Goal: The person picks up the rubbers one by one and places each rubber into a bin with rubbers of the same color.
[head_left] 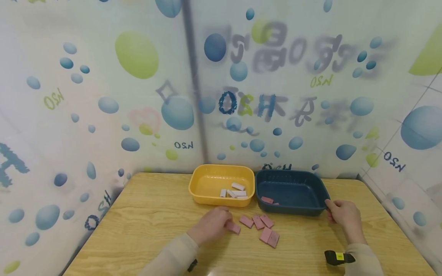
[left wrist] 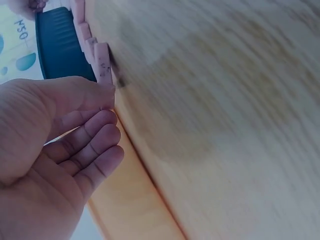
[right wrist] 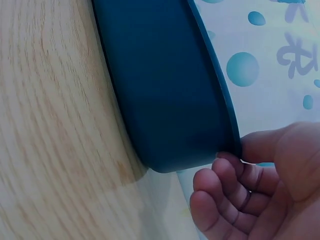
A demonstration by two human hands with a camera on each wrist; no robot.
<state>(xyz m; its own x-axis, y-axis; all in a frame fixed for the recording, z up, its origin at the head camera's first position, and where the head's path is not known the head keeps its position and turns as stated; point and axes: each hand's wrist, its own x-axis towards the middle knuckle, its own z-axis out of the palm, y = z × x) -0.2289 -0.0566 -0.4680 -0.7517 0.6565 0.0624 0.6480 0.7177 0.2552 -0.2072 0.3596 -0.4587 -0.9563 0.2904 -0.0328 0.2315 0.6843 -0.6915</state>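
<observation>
Apparently the left hand [head_left: 212, 226] has a small flat rectangular pink tile [head_left: 233, 227] pinched between thumb and fingertips, gripped by one end so that the other sticks out; I take that as a way of leaving most of it free. It is low over the light wood-grain table [head_left: 145, 214], in front of the yellow, round-cornered, plastic-looking container [head_left: 214, 201], though I cannot tell from my screens whether its edge touches the wood. Five loose pink tiles [head_left: 258, 222] lie just beyond it to the right, some touching, probably left there to be within easy reach. Thumb and fingers of the right hand [head_left: 345, 215] pinch the rim of the dark blue, rectangular, plastic-looking container [head_left: 293, 211] at its right end, which I would guess is meant to steady it. Inside the blue one I make out pink pieces [head_left: 267, 200] near the front left corner (the front wall hides part of them, so I won't swear to a count). The yellow one holds small white blocks [head_left: 238, 186], gathered toward its right side.
</observation>
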